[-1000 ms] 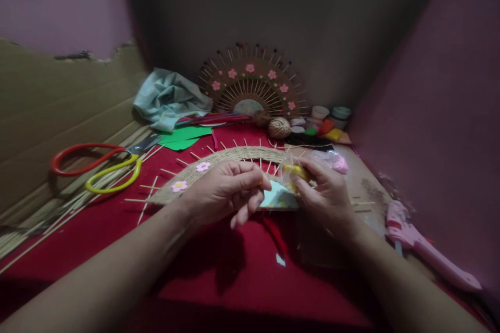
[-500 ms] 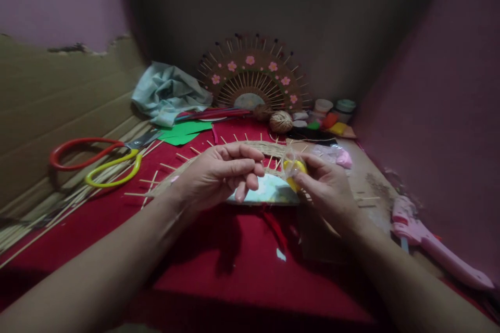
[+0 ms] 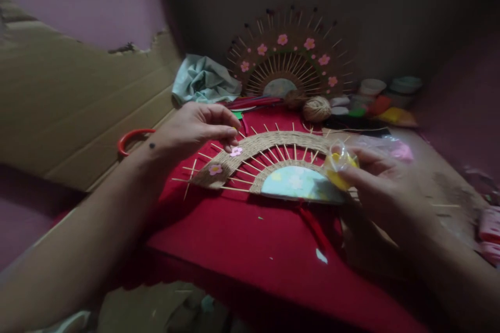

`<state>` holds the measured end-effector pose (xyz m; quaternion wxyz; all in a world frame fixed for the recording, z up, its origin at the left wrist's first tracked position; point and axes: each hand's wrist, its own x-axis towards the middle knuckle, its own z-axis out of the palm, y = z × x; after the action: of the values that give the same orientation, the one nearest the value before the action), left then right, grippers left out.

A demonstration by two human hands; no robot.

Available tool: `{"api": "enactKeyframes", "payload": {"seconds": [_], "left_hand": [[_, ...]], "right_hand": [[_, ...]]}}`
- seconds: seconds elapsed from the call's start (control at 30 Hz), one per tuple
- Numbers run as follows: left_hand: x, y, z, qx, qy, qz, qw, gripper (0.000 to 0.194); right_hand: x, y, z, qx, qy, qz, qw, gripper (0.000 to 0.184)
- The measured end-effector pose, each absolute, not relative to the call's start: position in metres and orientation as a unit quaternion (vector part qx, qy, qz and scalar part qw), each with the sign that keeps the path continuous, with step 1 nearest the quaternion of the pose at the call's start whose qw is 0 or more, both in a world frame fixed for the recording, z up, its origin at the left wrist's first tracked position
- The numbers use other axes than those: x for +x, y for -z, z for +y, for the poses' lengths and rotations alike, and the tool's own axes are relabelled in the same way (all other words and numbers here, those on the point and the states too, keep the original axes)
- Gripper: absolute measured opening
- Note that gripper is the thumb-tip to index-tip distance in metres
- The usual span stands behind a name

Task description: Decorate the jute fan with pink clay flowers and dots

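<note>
A half-round woven fan piece (image 3: 273, 145) with stick spokes lies on the red cloth (image 3: 250, 239). Two pink flowers (image 3: 235, 151) sit on its left side. My left hand (image 3: 195, 127) hovers over that left end, fingertips pinched together on something tiny that I cannot make out, just above the flowers. My right hand (image 3: 380, 182) is at the fan's right end, closed on a small clear bag of yellow material (image 3: 339, 164).
A finished flowered fan (image 3: 291, 57) stands against the back wall beside a twine ball (image 3: 316, 109), a crumpled teal cloth (image 3: 203, 80) and small clay tubs (image 3: 371, 87). Cardboard (image 3: 78, 104) lines the left side. A red scissor handle (image 3: 133, 138) shows behind my left wrist.
The view swung left. My left hand moved away from the right hand, out to the fan's left end above the flowers. My right hand kept hold of the yellow bag.
</note>
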<state>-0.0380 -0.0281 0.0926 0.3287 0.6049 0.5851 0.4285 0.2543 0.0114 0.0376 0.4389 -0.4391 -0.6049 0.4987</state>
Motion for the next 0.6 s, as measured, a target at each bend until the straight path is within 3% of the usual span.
{"api": "enactKeyframes", "payload": {"seconds": [0.17,0.5,0.6], "left_hand": [[-0.046,-0.081,-0.019,0.617,-0.331,0.662,0.267,0.015],[-0.051,-0.053,-0.013,0.607,-0.312,0.689,0.244,0.012],[-0.053,-0.05,-0.013,0.633,-0.256,0.713,0.156,0.011]], "right_hand": [[0.253,-0.035,0.011,-0.444,-0.562,-0.55,0.431,0.035],[0.252,-0.03,0.01,-0.428,-0.521,-0.587,0.449,0.025],[0.253,-0.028,0.012,-0.43,-0.496,-0.608,0.447,0.025]]}}
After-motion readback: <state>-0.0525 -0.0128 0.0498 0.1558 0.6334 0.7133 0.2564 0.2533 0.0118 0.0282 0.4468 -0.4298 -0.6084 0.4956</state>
